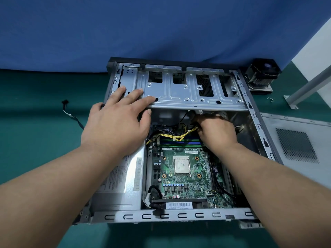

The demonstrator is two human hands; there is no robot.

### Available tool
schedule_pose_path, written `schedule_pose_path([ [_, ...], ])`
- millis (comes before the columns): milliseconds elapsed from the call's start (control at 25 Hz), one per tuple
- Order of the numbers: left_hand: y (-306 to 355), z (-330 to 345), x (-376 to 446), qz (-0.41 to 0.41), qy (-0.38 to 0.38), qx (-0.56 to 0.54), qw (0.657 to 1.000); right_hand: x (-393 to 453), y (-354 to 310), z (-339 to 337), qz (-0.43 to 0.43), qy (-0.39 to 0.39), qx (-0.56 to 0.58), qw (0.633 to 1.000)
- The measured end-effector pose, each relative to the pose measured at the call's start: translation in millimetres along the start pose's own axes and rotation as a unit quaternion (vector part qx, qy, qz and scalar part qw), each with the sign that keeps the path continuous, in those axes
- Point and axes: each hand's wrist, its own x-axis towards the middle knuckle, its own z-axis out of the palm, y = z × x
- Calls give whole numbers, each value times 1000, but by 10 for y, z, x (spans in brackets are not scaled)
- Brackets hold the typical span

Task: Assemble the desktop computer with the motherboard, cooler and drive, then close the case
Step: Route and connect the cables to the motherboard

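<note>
I see the open case (179, 214) lying flat on the green counter (35, 104), its long axis running away from me toward the blue backdrop, open side facing up. The motherboard (180, 174) lies flat inside, at the near middle, with the bare processor (181, 165) facing up. My left hand (116, 122) rests flat with straight, spread fingers on the left end of the metal drive cage (188, 90), which spans the far part of the case crosswise. My right hand (215, 133) reaches under the cage's near edge, fingers curled around the yellow cable bundle (177, 136) above the memory slots. The cooler (261, 76) sits outside, just beside the far right corner. The side panel (295, 145) lies flat to the right of the case.
</note>
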Motion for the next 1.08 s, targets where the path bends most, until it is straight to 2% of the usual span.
schedule_pose_path([
  [400, -2, -17, 5, -1, -6, -1, 1000, -85, -151, -190, -2, -71, -65, 995],
  [760, -1, -19, 5, 0, -11, 0, 1000, -170, -204, -258, -27, -109, -68, 991],
  [960, -1, -15, 4, -3, -8, -2, 1000, -156, -176, -327, -10, -178, -25, 984],
  [1080, 0, -22, 3, -4, -10, -5, 1000, -186, -106, -363, -2, -192, 79, 978],
])
